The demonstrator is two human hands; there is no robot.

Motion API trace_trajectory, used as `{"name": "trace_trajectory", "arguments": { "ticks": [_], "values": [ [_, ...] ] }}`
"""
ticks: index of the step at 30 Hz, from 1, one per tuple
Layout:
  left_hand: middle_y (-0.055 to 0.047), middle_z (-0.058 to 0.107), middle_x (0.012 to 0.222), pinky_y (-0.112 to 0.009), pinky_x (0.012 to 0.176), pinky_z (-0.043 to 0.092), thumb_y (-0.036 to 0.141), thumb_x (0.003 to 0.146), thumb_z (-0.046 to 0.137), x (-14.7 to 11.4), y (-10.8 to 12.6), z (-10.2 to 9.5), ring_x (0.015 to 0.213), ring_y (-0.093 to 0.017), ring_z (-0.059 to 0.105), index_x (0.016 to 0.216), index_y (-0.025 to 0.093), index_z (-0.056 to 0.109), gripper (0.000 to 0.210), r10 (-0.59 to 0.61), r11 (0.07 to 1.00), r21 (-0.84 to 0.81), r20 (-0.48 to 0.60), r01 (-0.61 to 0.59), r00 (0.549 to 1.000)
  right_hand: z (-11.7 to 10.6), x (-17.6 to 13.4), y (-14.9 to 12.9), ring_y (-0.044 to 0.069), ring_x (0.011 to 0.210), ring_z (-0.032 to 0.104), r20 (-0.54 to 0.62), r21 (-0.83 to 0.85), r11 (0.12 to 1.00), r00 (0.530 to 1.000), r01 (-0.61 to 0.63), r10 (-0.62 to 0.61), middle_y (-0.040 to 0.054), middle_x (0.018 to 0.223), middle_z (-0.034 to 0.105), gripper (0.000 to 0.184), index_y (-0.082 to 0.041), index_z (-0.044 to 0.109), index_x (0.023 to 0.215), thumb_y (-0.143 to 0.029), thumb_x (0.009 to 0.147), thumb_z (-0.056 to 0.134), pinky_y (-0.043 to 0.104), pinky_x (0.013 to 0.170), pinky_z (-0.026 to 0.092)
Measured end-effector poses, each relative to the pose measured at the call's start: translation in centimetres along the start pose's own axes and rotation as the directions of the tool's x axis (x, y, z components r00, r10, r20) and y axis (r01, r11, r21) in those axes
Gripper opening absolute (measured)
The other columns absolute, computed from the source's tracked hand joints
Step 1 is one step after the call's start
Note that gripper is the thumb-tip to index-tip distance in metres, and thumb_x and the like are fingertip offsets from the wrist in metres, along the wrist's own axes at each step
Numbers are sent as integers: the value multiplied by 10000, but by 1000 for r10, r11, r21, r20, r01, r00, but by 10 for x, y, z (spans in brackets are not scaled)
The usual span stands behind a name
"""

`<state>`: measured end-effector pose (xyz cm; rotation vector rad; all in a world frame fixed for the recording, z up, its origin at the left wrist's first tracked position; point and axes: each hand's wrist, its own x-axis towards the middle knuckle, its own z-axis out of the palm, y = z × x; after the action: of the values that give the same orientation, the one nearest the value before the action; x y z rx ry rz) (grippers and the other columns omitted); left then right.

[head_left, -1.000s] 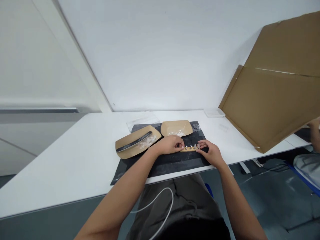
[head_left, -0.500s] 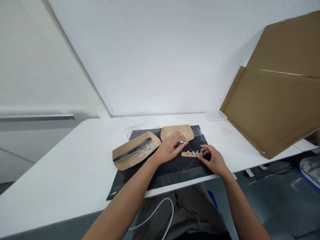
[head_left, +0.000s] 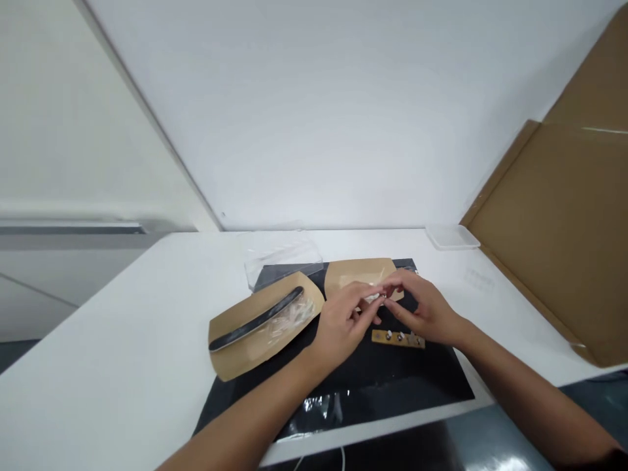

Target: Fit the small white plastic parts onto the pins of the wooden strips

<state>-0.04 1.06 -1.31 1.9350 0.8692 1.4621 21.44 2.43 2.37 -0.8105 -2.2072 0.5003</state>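
My left hand and my right hand meet fingertip to fingertip above the black mat. Both are closed in a pinch around a small shiny piece, mostly hidden by the fingers and too small to name. Just below them on the mat lies a narrow wooden strip bearing several small metal pieces; neither hand touches it. Behind the fingers sits a brown paper tray, partly covered by them.
To the left, another brown paper tray holds a long black curved piece and clear plastic wrapping. A clear plastic bag lies behind it. At the back right are a shallow clear container and a large cardboard box.
My right hand has left the wooden strip and come up to my left fingertips. My view has shifted, so the mat and trays appear lower and larger.
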Motion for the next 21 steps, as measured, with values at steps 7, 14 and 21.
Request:
{"name": "trace_trajectory", "arguments": {
  "ticks": [7, 14, 21],
  "values": [
    [-16, 812, 804, -203, 493, 596, 334, 935, 795, -10, -1, -3, 541, -141, 754, 1142, 208, 728, 252, -208, 973, -122, -94, 196, 974, 22, -6, 16, 199, 889, 737, -63, 24, 1000, 998, 14, -13, 31, 1008, 780, 167, -302, 693, 1193, -302, 1033, 645, 353, 809, 593],
    [-2, 818, 823, -213, 530, 614, 326, 927, 804, -13, 0, 3, 509, -120, 732, 964, 229, 789, 106, -208, 976, -84, -76, 202, 975, 22, -14, 14, 220, 882, 718, -12, -147, 984, 995, 101, -104, 36, 1010, 766, 284, -293, 586, 1276, -221, 1007, 644, 393, 805, 538],
    [17, 806, 776, -222, 587, 609, 286, 985, 727, -11, -3, 0, 537, -114, 728, 1014, 239, 806, 96, -101, 992, 68, -52, 105, 993, 30, -15, 13, 201, 766, 659, 19, -124, 992, 1000, 3, -1, 17, 885, 720, 78, -261, 578, 1118, -266, 1040, 577, 362, 743, 490]
  ]
}}
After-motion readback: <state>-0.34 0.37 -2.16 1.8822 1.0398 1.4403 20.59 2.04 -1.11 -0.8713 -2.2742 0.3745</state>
